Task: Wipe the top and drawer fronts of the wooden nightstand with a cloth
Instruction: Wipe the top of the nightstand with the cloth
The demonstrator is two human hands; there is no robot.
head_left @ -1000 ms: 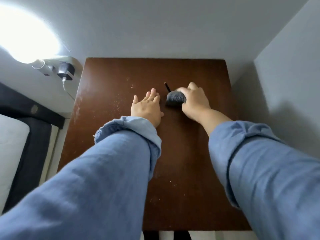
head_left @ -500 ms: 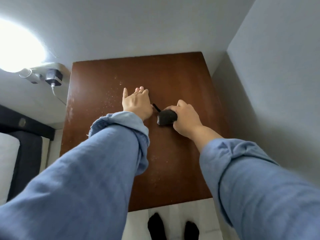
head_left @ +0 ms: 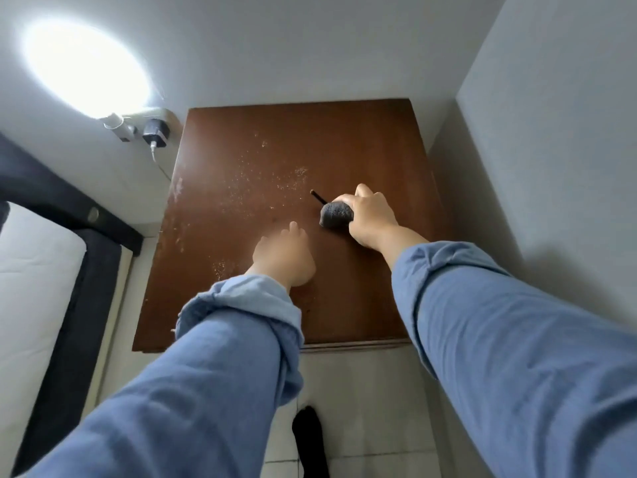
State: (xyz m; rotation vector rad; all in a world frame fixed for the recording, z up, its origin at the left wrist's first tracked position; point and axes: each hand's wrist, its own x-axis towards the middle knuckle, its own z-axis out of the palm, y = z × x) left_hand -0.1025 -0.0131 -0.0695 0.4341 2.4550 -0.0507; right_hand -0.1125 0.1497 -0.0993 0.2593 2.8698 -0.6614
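The brown wooden nightstand top [head_left: 362,139] fills the middle of the head view, with pale dust specks across its left half. My right hand [head_left: 374,215] grips a balled dark grey cloth [head_left: 336,213] and presses it on the top right of centre. A thin dark stick [head_left: 319,197] lies on the wood just beyond the cloth. My left hand [head_left: 284,255] is blurred, over the top nearer the front, holding nothing; its fingers look loosely extended. The drawer fronts are hidden below the top's front edge.
Grey walls close in behind and on the right [head_left: 551,132]. A wall socket with a black charger [head_left: 155,132] and a bright lamp [head_left: 86,63] sit at the left. A bed with a dark frame [head_left: 69,270] stands left. White floor tiles [head_left: 362,391] and a dark-socked foot [head_left: 310,439] lie below.
My left hand has pulled back toward the front edge. My right hand has carried the cloth to the right of the left hand. The camera has drawn back, showing more floor.
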